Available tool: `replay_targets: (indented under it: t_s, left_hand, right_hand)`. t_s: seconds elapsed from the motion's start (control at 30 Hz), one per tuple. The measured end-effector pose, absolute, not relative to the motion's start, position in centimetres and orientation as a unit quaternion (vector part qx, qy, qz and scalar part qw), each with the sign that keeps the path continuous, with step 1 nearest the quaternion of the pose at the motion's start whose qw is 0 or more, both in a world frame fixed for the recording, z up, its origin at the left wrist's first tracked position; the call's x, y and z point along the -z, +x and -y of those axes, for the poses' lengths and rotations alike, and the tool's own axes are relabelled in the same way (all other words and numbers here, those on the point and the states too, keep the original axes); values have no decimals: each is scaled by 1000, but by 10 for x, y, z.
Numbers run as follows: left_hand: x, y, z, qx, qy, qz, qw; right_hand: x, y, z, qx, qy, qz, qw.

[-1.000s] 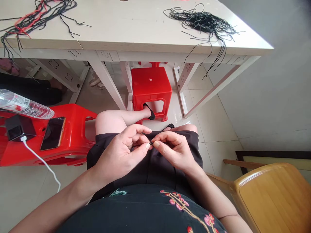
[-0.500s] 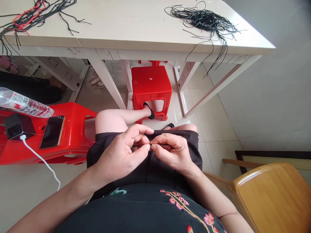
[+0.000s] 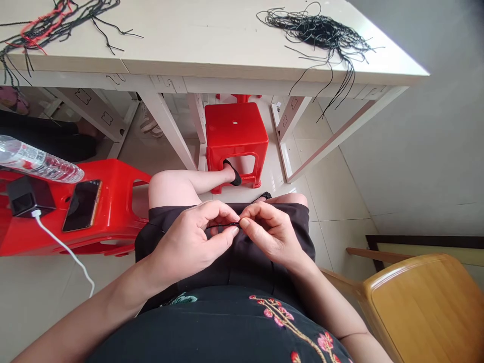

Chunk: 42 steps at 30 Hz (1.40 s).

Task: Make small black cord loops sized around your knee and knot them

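Over my lap, a thin black cord (image 3: 223, 225) runs between my two hands. My left hand (image 3: 196, 234) is closed on it, thumb and forefinger meeting near its right end. Fingertips touching or nearly touching the left ones, my right hand (image 3: 270, 232) pinches the same cord. Most of the cord is hidden behind the fingers and against the dark skirt. On the table lie a loose bundle of black cords (image 3: 321, 33), its ends hanging over the edge, and a heap of braided black and red cords (image 3: 49, 25) at the far left.
A white table (image 3: 212, 45) spans the front, with a red stool (image 3: 236, 123) beneath. Left of me, another red stool (image 3: 117, 201) bears a plastic bottle (image 3: 49, 164), a phone (image 3: 82, 205) and a black box with a white cable (image 3: 30, 196). A wooden chair (image 3: 427, 302) stands right.
My left forefinger has come down onto the cord beside the thumb. My right fingertips have shifted slightly right and up, and more of the cord shows between the hands.
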State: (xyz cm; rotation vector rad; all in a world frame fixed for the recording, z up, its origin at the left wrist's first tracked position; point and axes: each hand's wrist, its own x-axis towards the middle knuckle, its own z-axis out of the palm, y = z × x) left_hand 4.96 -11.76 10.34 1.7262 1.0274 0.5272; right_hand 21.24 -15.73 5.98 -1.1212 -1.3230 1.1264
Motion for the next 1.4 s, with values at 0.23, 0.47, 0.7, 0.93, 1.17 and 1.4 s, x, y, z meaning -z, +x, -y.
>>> replay_targets:
  t_s: [0.23, 0.47, 0.7, 0.93, 1.17, 1.4]
  left_hand:
    - [-101, 53, 117, -293, 740, -410, 446]
    - [-102, 53, 120, -305, 766, -381, 419]
    - [-98, 53, 121, -340, 740, -362, 454]
    - [-100, 54, 120, -312, 673, -395, 542]
    - [-99, 50, 117, -285, 630, -411, 594]
    - [-98, 46, 112, -256, 638, -441, 577]
  right_hand:
    - [-60, 211, 157, -470, -456, 559, 508]
    - [-61, 210, 156, -448, -450, 600, 487]
    - [-60, 210, 156, -468, -470, 558, 498]
    - [-60, 218, 154, -499, -440, 506, 549]
    - [-61, 214, 154, -565, -436, 485, 505]
    - [-61, 214, 154, -540, -476, 496, 486]
